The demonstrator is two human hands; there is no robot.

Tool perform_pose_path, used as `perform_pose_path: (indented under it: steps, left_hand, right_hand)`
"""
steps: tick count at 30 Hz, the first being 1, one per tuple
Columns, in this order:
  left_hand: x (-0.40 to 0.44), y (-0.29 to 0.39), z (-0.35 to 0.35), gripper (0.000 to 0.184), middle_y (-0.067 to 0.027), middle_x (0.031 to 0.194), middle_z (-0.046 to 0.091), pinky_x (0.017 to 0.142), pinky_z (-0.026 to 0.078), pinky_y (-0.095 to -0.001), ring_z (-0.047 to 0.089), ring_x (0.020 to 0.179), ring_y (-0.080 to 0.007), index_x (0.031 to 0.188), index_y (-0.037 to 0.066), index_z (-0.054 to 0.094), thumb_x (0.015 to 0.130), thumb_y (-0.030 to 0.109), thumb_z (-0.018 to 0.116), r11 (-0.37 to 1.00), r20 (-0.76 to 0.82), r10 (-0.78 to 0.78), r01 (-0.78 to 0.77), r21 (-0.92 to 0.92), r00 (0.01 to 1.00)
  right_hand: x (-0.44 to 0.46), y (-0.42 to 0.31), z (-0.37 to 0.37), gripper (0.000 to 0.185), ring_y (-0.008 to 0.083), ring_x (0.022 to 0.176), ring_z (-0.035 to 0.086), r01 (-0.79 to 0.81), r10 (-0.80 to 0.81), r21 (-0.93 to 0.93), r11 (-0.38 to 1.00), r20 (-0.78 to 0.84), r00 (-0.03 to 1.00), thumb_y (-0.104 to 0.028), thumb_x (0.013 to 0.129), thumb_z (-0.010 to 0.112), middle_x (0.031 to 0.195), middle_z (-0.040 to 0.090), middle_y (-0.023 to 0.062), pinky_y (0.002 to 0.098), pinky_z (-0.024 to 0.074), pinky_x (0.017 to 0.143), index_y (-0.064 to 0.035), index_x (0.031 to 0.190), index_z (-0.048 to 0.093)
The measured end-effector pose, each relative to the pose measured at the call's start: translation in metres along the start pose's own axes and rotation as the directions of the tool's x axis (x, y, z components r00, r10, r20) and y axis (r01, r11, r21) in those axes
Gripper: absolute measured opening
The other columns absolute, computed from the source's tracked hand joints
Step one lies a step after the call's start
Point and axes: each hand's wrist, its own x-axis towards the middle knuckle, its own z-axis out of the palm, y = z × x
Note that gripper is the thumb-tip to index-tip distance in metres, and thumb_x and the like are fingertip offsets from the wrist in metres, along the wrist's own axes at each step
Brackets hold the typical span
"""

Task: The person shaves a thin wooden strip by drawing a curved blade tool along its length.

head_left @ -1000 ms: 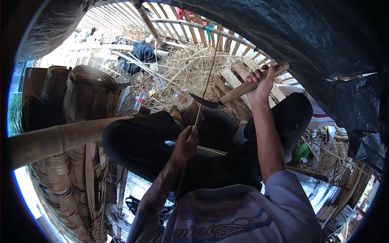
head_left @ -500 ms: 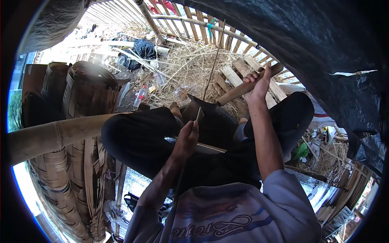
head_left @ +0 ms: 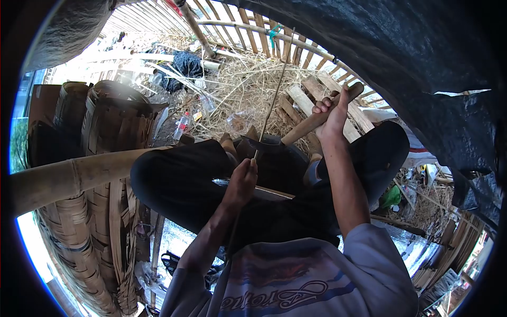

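My left hand (head_left: 244, 178) is closed around a thin strip (head_left: 277, 92) that extends up and away toward the fence. My right hand (head_left: 335, 119) grips the long wooden handle of a knife (head_left: 306, 127). The knife's dark, curved blade (head_left: 260, 145) lies against the strip just beyond my left fingertips. Where exactly blade and strip meet is too dark to make out. Both hands are over my crossed legs, and below the blade is a dark shape between my feet.
A thick bamboo pole (head_left: 68, 177) crosses at the left, beside rolled woven bamboo (head_left: 68, 232). Straw (head_left: 253, 79), wooden boards (head_left: 303, 103) and a plastic bottle (head_left: 182, 124) lie beyond my feet. A slatted fence stands behind; dark sheeting (head_left: 422, 63) hangs at the right.
My right hand has moved down and left, bringing the knife blade lower and toward my left hand. My left hand has stayed nearly in place, still holding the strip.
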Motion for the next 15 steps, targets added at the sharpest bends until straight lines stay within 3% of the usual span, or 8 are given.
perform_pose_path:
  steps: [2, 4, 8, 10, 12, 15]
  left_hand:
    - [0.001, 0.002, 0.003, 0.03, 0.0022, 0.064, 0.039, 0.051, 0.032, -0.027, 0.035, 0.058, -0.0056, 0.079, 0.005, 0.046, 0.102, 0.024, 0.043, 0.996, -0.018, 0.025, -0.024, 0.086, 1.0]
    - [0.0, 0.0, 0.002, 0.03, 0.0009, 0.064, 0.039, 0.052, 0.033, -0.0277, 0.036, 0.058, -0.0064, 0.08, 0.004, 0.046, 0.102, 0.024, 0.042, 0.991, -0.03, 0.058, -0.054, 0.122, 0.998]
    - [0.004, -0.005, 0.004, 0.03, -0.0039, 0.064, 0.042, 0.054, 0.036, -0.0307, 0.038, 0.06, -0.0091, 0.081, 0.002, 0.047, 0.102, 0.024, 0.042, 0.951, -0.057, 0.186, -0.165, 0.26, 0.981]
    - [0.003, 0.003, 0.007, 0.03, -0.0054, 0.064, 0.042, 0.055, 0.036, -0.0314, 0.039, 0.06, -0.0097, 0.082, 0.002, 0.047, 0.102, 0.024, 0.042, 0.951, -0.057, 0.18, -0.159, 0.265, 0.982]
    - [0.002, 0.003, 0.01, 0.03, -0.0068, 0.064, 0.042, 0.055, 0.037, -0.0322, 0.039, 0.06, -0.0104, 0.083, 0.002, 0.047, 0.101, 0.024, 0.042, 0.953, -0.056, 0.165, -0.145, 0.267, 0.985]
    - [0.007, 0.001, 0.012, 0.029, -0.0053, 0.064, 0.042, 0.055, 0.037, -0.0317, 0.039, 0.061, -0.01, 0.083, 0.002, 0.048, 0.101, 0.024, 0.043, 0.964, -0.051, 0.108, -0.092, 0.25, 0.993]
  right_hand:
    - [0.0, -0.008, 0.005, 0.042, 0.0084, 0.052, 0.036, 0.027, -0.027, 0.019, 0.999, -0.001, 1.0, -0.054, 0.086, 0.061, 0.062, 0.036, -0.0039, 0.0242, 0.0355, 0.052, -0.0164, 0.086, 0.041]
    - [0.007, -0.019, 0.005, 0.041, 0.0089, 0.054, 0.036, 0.168, -0.161, 0.091, 0.982, -0.078, 0.984, -0.053, 0.086, 0.061, 0.062, 0.035, -0.0035, 0.0248, 0.0355, 0.054, -0.0157, 0.084, 0.042]
    - [-0.015, -0.03, 0.002, 0.038, 0.0105, 0.055, 0.036, 0.265, -0.278, 0.114, 0.957, 0.119, 0.953, -0.049, 0.086, 0.06, 0.061, 0.035, -0.0017, 0.0282, 0.0347, 0.057, -0.0159, 0.085, 0.041]
    - [-0.046, -0.027, 0.01, 0.037, 0.0118, 0.05, 0.035, 0.368, -0.352, 0.06, 0.928, 0.468, 0.811, -0.047, 0.087, 0.058, 0.059, 0.035, -0.0012, 0.029, 0.0357, 0.054, -0.0137, 0.085, 0.042]
    - [-0.084, -0.02, 0.017, 0.032, 0.0129, 0.047, 0.037, 0.409, -0.37, 0.094, 0.907, 0.64, 0.673, -0.036, 0.086, 0.062, 0.057, 0.038, -0.0005, 0.0301, 0.0381, 0.05, -0.0112, 0.084, 0.041]
    - [-0.11, -0.006, 0.018, 0.029, 0.0142, 0.047, 0.048, 0.595, -0.363, 0.168, 0.786, 0.904, 0.225, -0.026, 0.085, 0.065, 0.057, 0.048, 0.0007, 0.0316, 0.0443, 0.047, -0.0072, 0.089, 0.044]
